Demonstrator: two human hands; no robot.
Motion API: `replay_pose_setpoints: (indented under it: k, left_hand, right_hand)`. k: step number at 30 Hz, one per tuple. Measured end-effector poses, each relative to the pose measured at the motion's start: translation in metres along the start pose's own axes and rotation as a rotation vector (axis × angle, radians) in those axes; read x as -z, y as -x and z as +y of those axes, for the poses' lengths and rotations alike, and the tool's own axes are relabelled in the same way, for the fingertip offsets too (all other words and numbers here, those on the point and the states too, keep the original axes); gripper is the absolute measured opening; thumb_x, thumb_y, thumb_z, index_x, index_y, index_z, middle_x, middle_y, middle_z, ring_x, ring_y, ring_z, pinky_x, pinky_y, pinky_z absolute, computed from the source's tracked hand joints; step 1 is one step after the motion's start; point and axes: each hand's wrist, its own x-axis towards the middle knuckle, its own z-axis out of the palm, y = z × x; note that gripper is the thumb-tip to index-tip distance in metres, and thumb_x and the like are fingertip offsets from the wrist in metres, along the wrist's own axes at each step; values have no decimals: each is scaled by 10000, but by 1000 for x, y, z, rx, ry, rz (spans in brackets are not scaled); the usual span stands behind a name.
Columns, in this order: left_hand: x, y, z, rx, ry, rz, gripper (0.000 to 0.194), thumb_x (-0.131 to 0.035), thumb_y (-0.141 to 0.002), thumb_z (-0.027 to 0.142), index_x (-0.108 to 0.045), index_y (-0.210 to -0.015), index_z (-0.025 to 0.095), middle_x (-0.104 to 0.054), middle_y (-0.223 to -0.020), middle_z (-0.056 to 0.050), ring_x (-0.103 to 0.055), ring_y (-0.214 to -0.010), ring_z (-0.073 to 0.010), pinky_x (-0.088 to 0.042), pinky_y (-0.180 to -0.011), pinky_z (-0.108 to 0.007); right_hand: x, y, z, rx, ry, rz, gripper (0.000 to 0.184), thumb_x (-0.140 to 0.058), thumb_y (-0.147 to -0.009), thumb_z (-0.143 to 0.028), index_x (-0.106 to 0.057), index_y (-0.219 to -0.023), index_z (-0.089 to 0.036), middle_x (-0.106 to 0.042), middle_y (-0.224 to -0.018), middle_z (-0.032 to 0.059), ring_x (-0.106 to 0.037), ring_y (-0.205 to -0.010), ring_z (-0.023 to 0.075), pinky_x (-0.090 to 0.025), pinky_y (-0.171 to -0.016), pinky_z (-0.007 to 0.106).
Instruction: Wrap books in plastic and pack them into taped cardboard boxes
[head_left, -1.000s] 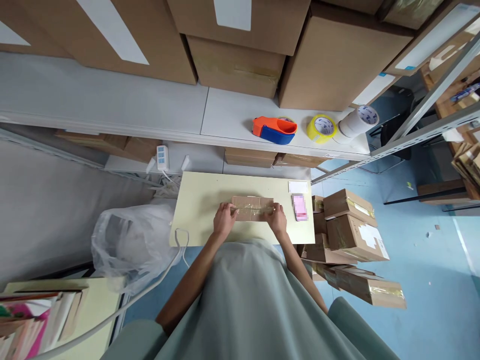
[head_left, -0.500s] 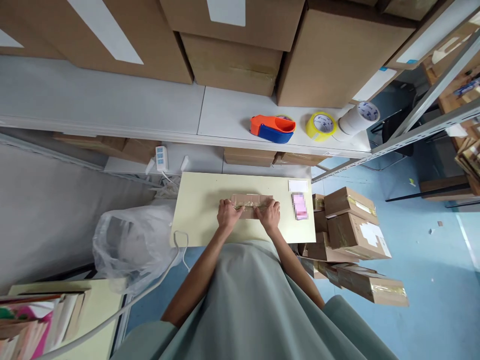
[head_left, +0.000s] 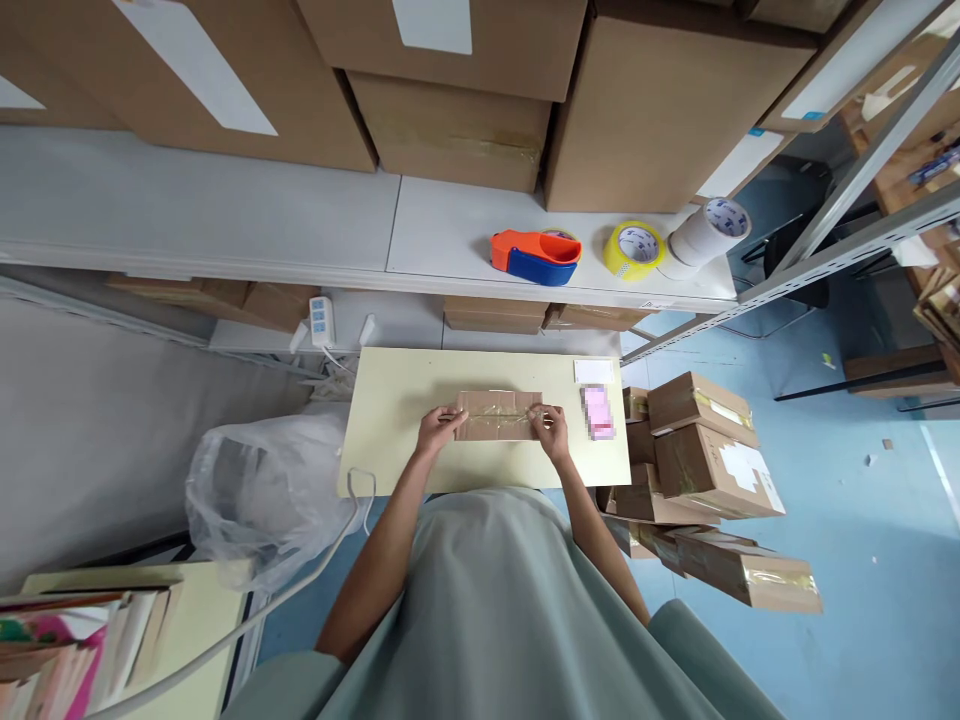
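A small flat cardboard box lies on the pale yellow table in front of me, with clear tape running lengthwise over its middle. My left hand pinches at the box's left end, thumb and fingers close together by the tape. At the other end, my right hand has its fingers on the right edge, over the tape's end there. To the right of the box lie a pink item, blurred out, and a white label.
On the shelf above stand an orange and blue tape dispenser, a yellow tape roll and white rolls below large cartons. Cardboard boxes are stacked at the right. A clear plastic bag and a white cable are at the left.
Half a second ago both hands were pressing inward over the box's front middle. Now they have moved apart to its two ends, baring the taped top. The box stays about where it was.
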Motion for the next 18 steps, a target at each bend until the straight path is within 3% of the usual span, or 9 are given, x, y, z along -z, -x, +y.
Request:
replay_pose_setpoints:
  k: [5, 10, 15, 18]
  left_hand:
    - [-3, 4, 1, -14, 35, 37, 498, -900, -626, 620, -665, -801, 217, -778, -839, -67, -695, -737, -197, -519, -665, -293]
    - [-6, 12, 3, -7, 48, 68, 480, -870, -665, 616, -667, -825, 213, -763, -806, -78, -696, -724, -216, -522, -653, -314]
    - [-6, 17, 13, -66, 44, 109, 471, -902, -680, 558, -670, -884, 203, -792, -965, -111, -755, -879, -254, -599, -791, -362]
    - [-6, 21, 35, -216, -11, 181, 365, -859, -778, 473, -690, -969, 212, -771, -1158, -131, -762, -1081, -280, -620, -969, -422]
  right_hand:
    - [-1, -2, -2, -34, 19, 7, 258, -613, -1028, -413, -772, -1081, -217, -742, -1183, 110, -684, -1167, 224, -620, -968, 352]
    - [0, 3, -1, -54, -19, 17, 426, -590, -1050, -552, -800, -1115, -187, -711, -1221, 144, -720, -1108, 234, -644, -924, 362]
    - [7, 9, -6, 28, -52, 29, 505, -585, -1043, -621, -812, -1118, -177, -739, -1259, 189, -725, -1160, 283, -649, -924, 415]
    - [20, -5, -33, 120, 45, 112, 493, -599, -1042, -622, -795, -1160, -185, -736, -1278, 188, -720, -1197, 299, -627, -1001, 461]
